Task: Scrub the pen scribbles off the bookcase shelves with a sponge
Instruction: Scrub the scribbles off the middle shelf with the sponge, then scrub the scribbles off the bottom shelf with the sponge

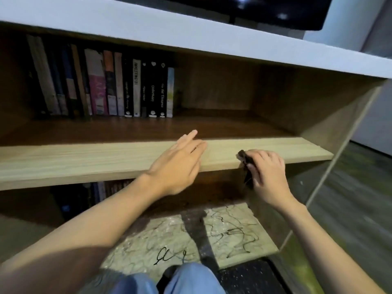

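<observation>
A wooden bookcase has a light middle shelf running across the view. My left hand lies flat on that shelf's front edge, fingers straight and pointing inward. My right hand grips a dark, blackened sponge against the shelf's front edge, further right. Below, the lower shelf is pale and covered in black pen scribbles, with a dark smeared band down its middle.
A row of upright books stands at the back left of the middle shelf. A white top board carries a dark screen. More books sit under the middle shelf. My knees in blue trousers are at the bottom.
</observation>
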{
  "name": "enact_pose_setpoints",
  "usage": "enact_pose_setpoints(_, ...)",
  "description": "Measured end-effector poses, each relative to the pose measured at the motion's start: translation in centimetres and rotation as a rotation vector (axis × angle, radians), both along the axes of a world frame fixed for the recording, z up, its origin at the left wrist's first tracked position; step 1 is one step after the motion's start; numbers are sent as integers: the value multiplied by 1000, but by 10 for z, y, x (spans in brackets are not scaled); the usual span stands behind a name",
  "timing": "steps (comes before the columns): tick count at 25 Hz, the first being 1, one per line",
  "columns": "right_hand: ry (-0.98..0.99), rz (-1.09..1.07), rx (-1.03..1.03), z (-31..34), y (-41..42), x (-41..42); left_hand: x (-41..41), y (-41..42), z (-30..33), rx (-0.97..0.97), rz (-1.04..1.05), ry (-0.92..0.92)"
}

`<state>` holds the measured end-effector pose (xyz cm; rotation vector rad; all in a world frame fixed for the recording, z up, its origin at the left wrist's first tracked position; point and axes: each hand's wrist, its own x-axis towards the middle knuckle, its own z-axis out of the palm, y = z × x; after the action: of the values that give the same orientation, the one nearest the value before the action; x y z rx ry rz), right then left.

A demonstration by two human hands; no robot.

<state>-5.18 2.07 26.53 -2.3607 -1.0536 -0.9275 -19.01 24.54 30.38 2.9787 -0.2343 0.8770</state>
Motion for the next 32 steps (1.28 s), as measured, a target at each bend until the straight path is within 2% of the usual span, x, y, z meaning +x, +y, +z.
enact_pose_setpoints(2, 73, -131, 181, -15, -20, 1, 14, -27, -17, 40, -83, -120)
enact_pose_setpoints(5, 321, -168, 470, -51, -43, -12, 31, -55, -60, 78, -213, -137)
enact_pose_setpoints(8, 783, -252, 828, -99, -63, -29, 40, -65, -113, 110, -277, -33)
enact_pose_setpoints(11, 1140, -470, 1232, -128, -93, -30, 46, -59, -165, 100, -242, 29)
enact_pose_setpoints(14, 1462, -416, 1528, -137, -124, -25, 49, -43, -206, 42, -182, 157)
enact_pose_setpoints(16, 1602, -332, 1654, -143, -135, -21, 52, -32, -228, -11, -138, 266)
enact_pose_setpoints(20, 1742, -252, 1740, -168, -148, -7, 70, -26, -270, -74, -24, 429)
enact_pose_setpoints(23, 1830, -257, 1758, -190, -164, 26, 93, -57, -293, -115, 129, 503)
enact_pose_setpoints(26, 1873, -196, 1640, -223, -177, 78, 118, -90, -319, -143, 207, 541)
enact_pose_setpoints(29, 2135, -84, 1404, -250, -171, 126, 143, -113, -336, -156, 221, 620)
enact_pose_setpoints(32, 2377, -105, 1215, -264, -166, 163, 155, -128, -326, -165, 350, 612)
